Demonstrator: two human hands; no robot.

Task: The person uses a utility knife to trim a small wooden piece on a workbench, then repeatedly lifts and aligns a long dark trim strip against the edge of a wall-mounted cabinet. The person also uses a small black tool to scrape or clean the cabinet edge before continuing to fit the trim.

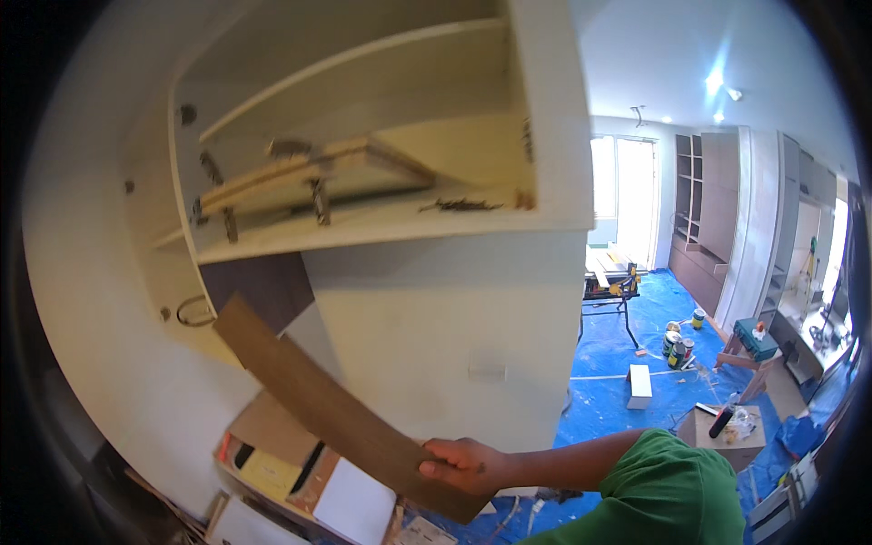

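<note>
My right hand (468, 468) reaches in from the lower right, its fingers wrapped round the lower end of a long, flat brown wooden board (331, 400). The board slants up to the left, and its upper end lies in front of the wall below an open white wall cabinet (409, 238). Inside that cabinet rests a loose wooden panel (272, 184) with metal hinges (322, 202) along its edge. A small pile of screws (459, 205) lies on the cabinet floor beside it. My left hand is outside the picture.
Below the board stands a low surface with a white panel (357, 504) and other pieces. Blue sheeting (599, 409) covers the floor at right, with paint cans (677, 350), a white box (639, 388), a saw stand (618, 295) and a teal case (756, 338) on a stool.
</note>
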